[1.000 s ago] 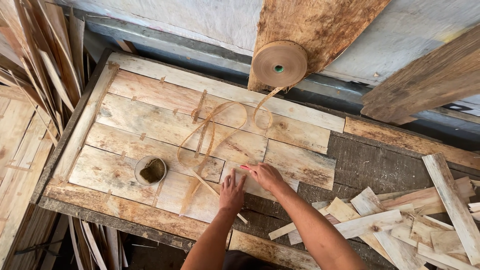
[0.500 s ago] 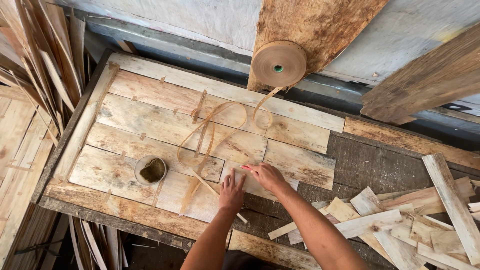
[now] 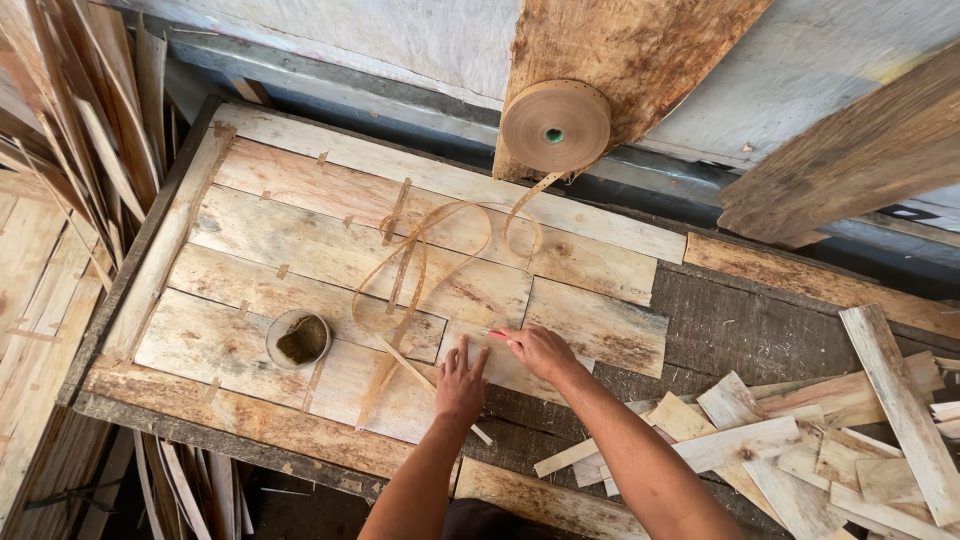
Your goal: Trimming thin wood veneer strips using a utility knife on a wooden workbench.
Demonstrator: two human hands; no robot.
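The right hand [image 3: 540, 350] pinches a small red tool [image 3: 497, 335] pointing left over the veneer sheet [image 3: 500, 365] on the table [image 3: 250, 415] — the left hand [image 3: 462, 380], fingers spread, presses that sheet just below-left.

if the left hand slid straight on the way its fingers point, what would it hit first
Probably the loose brown tape strip looped on the veneer sheets. The left hand lies flat with its fingers pointing away from the person. A thin sliver lies just left of that line. Depth is unclear.

Left hand [image 3: 461, 378] lies flat, fingers spread; right hand [image 3: 540, 350] curls closed, both forearms extended.
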